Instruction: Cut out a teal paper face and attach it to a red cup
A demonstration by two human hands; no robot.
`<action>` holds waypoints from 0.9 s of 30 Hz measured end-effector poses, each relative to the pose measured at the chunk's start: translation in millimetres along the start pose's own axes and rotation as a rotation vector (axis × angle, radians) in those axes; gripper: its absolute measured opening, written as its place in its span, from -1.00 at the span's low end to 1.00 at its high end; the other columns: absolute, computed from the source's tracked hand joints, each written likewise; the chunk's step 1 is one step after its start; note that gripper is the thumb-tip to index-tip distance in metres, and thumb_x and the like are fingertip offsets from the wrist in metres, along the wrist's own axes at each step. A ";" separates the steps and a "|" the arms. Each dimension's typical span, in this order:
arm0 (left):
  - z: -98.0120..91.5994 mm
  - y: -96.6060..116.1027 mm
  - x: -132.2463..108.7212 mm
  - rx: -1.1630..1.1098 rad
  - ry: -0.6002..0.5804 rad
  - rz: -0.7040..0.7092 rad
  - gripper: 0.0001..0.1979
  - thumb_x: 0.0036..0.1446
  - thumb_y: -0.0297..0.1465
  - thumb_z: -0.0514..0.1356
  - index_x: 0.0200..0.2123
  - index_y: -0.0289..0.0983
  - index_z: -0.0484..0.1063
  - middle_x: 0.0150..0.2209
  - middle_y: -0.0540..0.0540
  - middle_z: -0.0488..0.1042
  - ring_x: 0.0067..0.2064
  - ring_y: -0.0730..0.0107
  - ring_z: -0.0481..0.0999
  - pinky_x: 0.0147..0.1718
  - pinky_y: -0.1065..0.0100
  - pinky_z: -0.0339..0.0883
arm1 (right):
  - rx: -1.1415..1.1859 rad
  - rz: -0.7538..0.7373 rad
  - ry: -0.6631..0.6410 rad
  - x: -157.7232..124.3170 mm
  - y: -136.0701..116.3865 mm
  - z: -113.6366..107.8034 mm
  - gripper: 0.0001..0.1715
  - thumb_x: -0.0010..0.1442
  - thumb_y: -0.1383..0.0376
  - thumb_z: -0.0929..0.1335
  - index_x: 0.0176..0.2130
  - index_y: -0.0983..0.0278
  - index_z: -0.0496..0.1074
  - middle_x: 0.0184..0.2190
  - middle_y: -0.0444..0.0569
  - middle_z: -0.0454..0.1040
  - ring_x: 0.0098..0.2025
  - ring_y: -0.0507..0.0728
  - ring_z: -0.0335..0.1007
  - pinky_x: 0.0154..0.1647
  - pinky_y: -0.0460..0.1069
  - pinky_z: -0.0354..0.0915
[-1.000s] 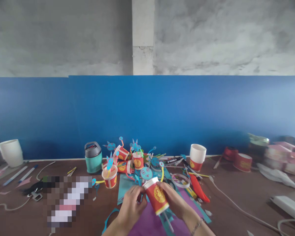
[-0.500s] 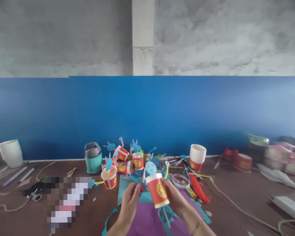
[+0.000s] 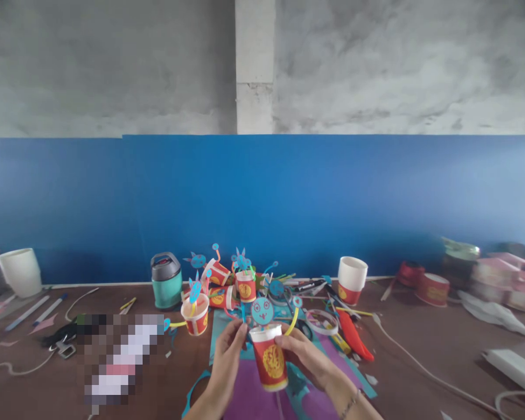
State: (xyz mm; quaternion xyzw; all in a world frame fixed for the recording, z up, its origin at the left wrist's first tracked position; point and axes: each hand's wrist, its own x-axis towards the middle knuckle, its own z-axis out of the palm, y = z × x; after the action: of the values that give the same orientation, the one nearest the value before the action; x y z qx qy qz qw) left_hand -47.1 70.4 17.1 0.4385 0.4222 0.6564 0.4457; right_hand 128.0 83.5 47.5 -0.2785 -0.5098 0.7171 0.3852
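A red and white paper cup (image 3: 270,359) with a gold print is held over the purple paper. A round blue paper face (image 3: 262,311) stands above its rim, and a yellow bent straw (image 3: 294,322) with a small blue disc sticks out on the right. My right hand (image 3: 308,356) grips the cup's right side, thumb and fingers at the rim. My left hand (image 3: 231,350) is closed at the cup's left, pinching a blue straw (image 3: 244,315) whose lower end is hidden. Below the cup's base a thin pale stick (image 3: 279,404) shows.
Several decorated cups (image 3: 195,315) sit left of centre beside a teal jar (image 3: 166,283). Purple and blue paper (image 3: 254,396) lies beneath my hands. Right of it are a tape roll (image 3: 322,322), a red tool (image 3: 354,337), stacked white-red cups (image 3: 352,280) and a cable (image 3: 413,356).
The cup has come lower and slightly left, and more upright, with the paper face facing me. Its yellow straw now shows more fully. My right hand has shifted its grip toward the rim.
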 end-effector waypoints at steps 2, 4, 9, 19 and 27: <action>-1.5 -0.1 0.6 0.022 0.016 0.012 -0.64 -0.03 -0.08 0.23 -0.39 -0.29 0.45 -0.48 0.00 0.39 -0.45 0.43 0.32 -0.46 0.45 0.21 | -0.023 0.012 -0.022 0.0 -0.2 -0.6 -0.69 0.04 0.27 0.39 -0.15 0.26 0.49 -0.29 -0.01 0.57 -0.25 0.15 0.46 -0.17 0.00 0.27; -2.8 1.3 0.8 0.061 0.028 0.040 -0.62 -0.01 -0.05 0.20 -0.43 -0.29 0.44 -0.47 -0.01 0.41 -0.44 0.41 0.33 -0.44 0.43 0.23 | -0.037 0.033 -0.026 -0.3 0.6 -1.5 -0.70 0.03 0.28 0.40 -0.17 0.26 0.50 -0.28 -0.01 0.57 -0.25 0.14 0.46 -0.17 -0.01 0.27; -0.7 9.6 -1.8 0.155 0.023 0.116 -0.59 0.02 -0.02 0.15 -0.54 -0.27 0.36 -0.54 0.01 0.36 -0.45 0.39 0.33 -0.45 0.43 0.25 | -0.039 0.063 -0.007 -1.1 2.1 -0.9 -0.76 0.05 0.26 0.40 -0.22 0.28 0.50 -0.29 0.00 0.57 -0.26 0.14 0.46 -0.16 0.01 0.27; -5.7 0.9 2.0 0.359 0.074 0.225 -0.61 0.06 -0.05 0.11 -0.38 -0.26 0.48 -0.48 -0.11 0.48 -0.29 0.15 0.48 -0.30 0.30 0.35 | -0.503 0.080 0.344 16.2 13.6 -11.0 -0.55 -0.03 -0.03 0.40 -0.67 0.24 0.39 -0.74 -0.10 0.37 -0.69 0.05 0.21 -0.63 -0.04 0.06; -7.5 -20.7 2.7 0.523 -0.071 0.346 -0.69 0.20 -0.21 0.01 -0.22 -0.26 0.45 -0.24 -0.23 0.51 -0.18 0.16 0.48 -0.14 0.21 0.34 | -0.920 -0.486 0.598 9.2 5.5 -0.5 -0.74 0.13 0.16 0.32 -0.53 0.18 0.40 -0.61 -0.10 0.38 -0.53 0.10 0.24 -0.45 -0.03 0.10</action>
State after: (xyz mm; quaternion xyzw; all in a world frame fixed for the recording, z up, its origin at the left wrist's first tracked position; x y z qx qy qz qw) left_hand -50.4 76.9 -3.9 0.6265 0.4799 0.5758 0.2138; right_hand 121.9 90.4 42.0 -0.4816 -0.6866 0.2046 0.5047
